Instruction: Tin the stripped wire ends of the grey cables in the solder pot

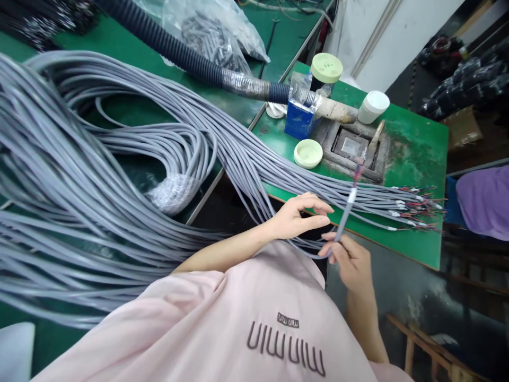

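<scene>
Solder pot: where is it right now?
In the head view, the solder pot sits recessed in the green bench at upper right, between the pale green lid and the white jar, beyond both hands.

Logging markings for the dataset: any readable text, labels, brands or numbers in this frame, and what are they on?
"miu miu", large, seen upside down: on the pink shirt.
Small patch above it on the shirt: seems to repeat the same word, too small to be sure.
Blue box on the green table: no print readable.
Green-lidded jar, white jar and grey cables: no readable markings.
</scene>
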Demonstrator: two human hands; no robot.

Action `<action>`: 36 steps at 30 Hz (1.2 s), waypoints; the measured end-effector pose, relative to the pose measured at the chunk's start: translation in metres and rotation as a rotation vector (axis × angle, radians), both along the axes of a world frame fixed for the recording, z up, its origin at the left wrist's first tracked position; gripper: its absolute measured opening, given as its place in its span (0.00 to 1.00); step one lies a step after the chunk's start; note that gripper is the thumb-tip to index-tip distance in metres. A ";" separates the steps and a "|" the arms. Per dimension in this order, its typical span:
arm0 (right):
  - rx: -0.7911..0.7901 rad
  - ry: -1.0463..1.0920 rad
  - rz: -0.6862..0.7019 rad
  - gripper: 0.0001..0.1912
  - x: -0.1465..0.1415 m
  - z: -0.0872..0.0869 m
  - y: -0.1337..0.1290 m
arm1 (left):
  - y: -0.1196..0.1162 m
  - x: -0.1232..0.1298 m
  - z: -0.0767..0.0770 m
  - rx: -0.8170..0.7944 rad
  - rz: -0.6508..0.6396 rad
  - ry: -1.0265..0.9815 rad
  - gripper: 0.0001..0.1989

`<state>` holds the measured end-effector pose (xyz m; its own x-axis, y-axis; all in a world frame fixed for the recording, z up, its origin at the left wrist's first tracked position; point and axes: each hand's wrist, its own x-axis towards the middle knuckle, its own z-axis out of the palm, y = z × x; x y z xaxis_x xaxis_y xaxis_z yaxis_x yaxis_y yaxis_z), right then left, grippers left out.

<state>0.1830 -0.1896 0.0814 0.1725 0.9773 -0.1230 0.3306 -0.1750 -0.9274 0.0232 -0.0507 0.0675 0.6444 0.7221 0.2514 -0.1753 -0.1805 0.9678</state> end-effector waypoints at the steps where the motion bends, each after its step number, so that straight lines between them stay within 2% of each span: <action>1: -0.019 -0.027 0.059 0.11 -0.005 -0.003 0.000 | -0.001 0.001 0.000 -0.083 -0.007 -0.027 0.15; 6: -0.021 -0.093 0.200 0.11 -0.012 -0.009 0.007 | -0.001 0.005 -0.003 -0.414 0.017 -0.081 0.16; 11: -0.006 -0.153 0.311 0.09 -0.010 -0.013 0.012 | 0.000 0.002 -0.007 -0.518 0.010 -0.136 0.17; 13: 0.011 -0.174 0.258 0.08 -0.012 -0.014 0.014 | -0.003 0.002 -0.008 -0.496 0.021 -0.121 0.18; 16: 0.041 -0.181 0.077 0.06 -0.015 -0.017 0.018 | -0.011 0.007 -0.009 -0.438 0.029 -0.045 0.19; 18: 0.039 -0.122 0.014 0.09 -0.015 -0.019 0.020 | -0.015 0.012 -0.009 -0.454 -0.012 -0.016 0.19; 21: 0.018 0.051 0.014 0.10 -0.011 -0.026 0.021 | -0.014 0.016 -0.009 -0.529 -0.103 -0.060 0.19; 26: -0.003 0.289 0.030 0.09 -0.006 -0.041 0.019 | 0.000 0.017 -0.007 -0.674 -0.025 -0.214 0.20; 31: -0.027 0.374 0.077 0.09 -0.006 -0.047 0.018 | 0.010 0.020 -0.009 -0.718 -0.052 -0.284 0.17; 36: -0.023 0.397 0.109 0.09 -0.005 -0.049 0.019 | 0.013 0.022 -0.014 -0.806 -0.082 -0.280 0.19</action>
